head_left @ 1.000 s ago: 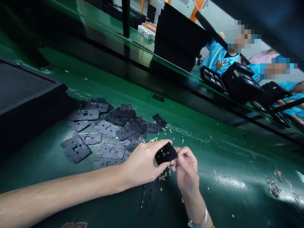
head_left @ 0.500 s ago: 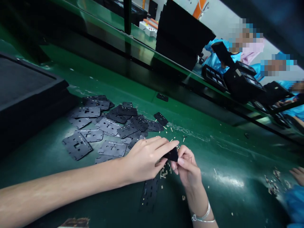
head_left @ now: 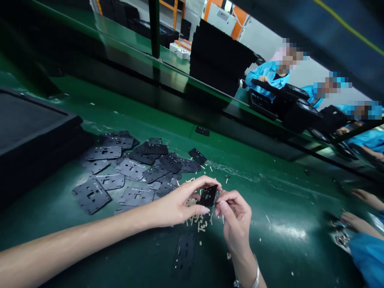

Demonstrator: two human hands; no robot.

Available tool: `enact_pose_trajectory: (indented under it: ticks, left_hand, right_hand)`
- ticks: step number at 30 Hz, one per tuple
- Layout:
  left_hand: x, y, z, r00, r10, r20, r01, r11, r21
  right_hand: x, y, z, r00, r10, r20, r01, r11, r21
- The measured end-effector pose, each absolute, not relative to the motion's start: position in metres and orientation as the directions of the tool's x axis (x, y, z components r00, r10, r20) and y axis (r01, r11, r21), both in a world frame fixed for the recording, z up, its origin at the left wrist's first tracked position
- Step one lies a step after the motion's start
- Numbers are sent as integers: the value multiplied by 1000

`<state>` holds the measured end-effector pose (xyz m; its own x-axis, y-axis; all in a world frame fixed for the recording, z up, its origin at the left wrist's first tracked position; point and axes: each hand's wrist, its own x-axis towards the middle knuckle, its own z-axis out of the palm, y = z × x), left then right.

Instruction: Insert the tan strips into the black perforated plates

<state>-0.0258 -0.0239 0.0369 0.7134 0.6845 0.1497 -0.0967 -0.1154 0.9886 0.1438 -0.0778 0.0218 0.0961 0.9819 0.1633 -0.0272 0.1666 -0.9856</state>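
My left hand (head_left: 183, 202) holds a thin black plate (head_left: 208, 196) with small cutouts, gripped between thumb and fingers and tilted up above the bench. At that plate's right edge, my right hand (head_left: 235, 212) has thumb and forefinger pinched together on it; its other fingers are curled. Whether a small piece also sits in this pinch is hidden. Beneath the hands lies a scatter of small pale strips (head_left: 201, 228). A heap of similar black plates (head_left: 132, 168) spreads to the left. Another plate (head_left: 184, 252) lies flat on the bench, nearer to me.
A large black foam tray (head_left: 33, 116) stands at the left on the green bench (head_left: 288, 248). Two single plates, one of them a far plate (head_left: 202, 131), lie beyond the heap. At right is a co-worker's blue sleeve (head_left: 367, 256). People in blue work behind the dark rail (head_left: 180, 86).
The held plate has turned so its face with cutouts shows, and my left fingers have opened round it. The view has shifted slightly. The co-worker's hands at right have come further into view.
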Motion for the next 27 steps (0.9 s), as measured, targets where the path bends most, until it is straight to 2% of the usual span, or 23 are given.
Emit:
enact_pose_trajectory:
  ticks: [4, 9, 14, 16, 19, 22, 24, 27]
  left_hand:
    - [-23, -26, 34, 700, 687, 192, -102, -170, 980]
    - [-23, -26, 32, 695, 696, 180, -78, -176, 981]
    - [-23, -24, 25, 717, 671, 188, -35, -235, 971]
    - [-23, -22, 22, 718, 680, 152, -29, -188, 982]
    - [-21, -20, 21, 775, 628, 68, -164, 97, 982]
    - [-18, -21, 23, 880, 470, 74, -303, 434, 848]
    - [-16, -24, 25, 904, 418, 86, -319, 529, 786]
    - [-14, -32, 24, 905, 421, 61, -310, 553, 774]
  right_hand:
    - [144, -79, 23, 49, 991, 125, -70, 128, -989]
    - [142, -77, 22, 12, 997, 73, -96, 74, -993]
    - [142, -73, 26, -86, 991, -104, -161, -117, -980]
    - [143, -72, 27, -68, 991, -118, -155, -128, -980]
    - [144, -74, 27, 119, 993, -2, -39, 3, -999]
    - [142, -79, 27, 296, 935, 194, 197, 139, -970]
    - [140, -82, 28, 296, 904, 309, 333, 205, -920]
    - [136, -85, 28, 217, 874, 435, 443, 309, -842]
